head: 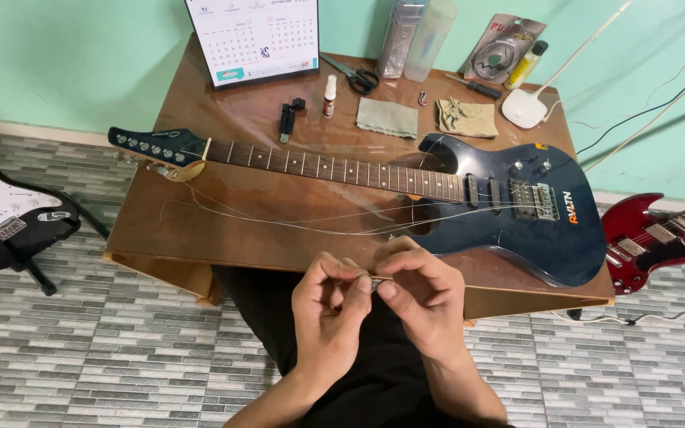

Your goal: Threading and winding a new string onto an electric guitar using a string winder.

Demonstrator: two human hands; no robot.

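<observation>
Brown wooden table (223, 238) against a mint wall carries a dark blue electric guitar (509, 214) with slack strings (295, 222), while left hand (328, 309) and right hand (422, 297) pinch one small metal string end (375, 283) together just off its near edge.

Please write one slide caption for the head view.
Both hands, left hand and right hand, pinch a thin loose string beside a dark-blue electric guitar.

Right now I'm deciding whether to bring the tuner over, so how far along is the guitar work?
Done: the strings hang slack off the blue guitar, its neck bare. In hand: the left hand and right hand pinch a small metal string end between their fingertips. Left: nothing is strung or tightened yet.
</observation>
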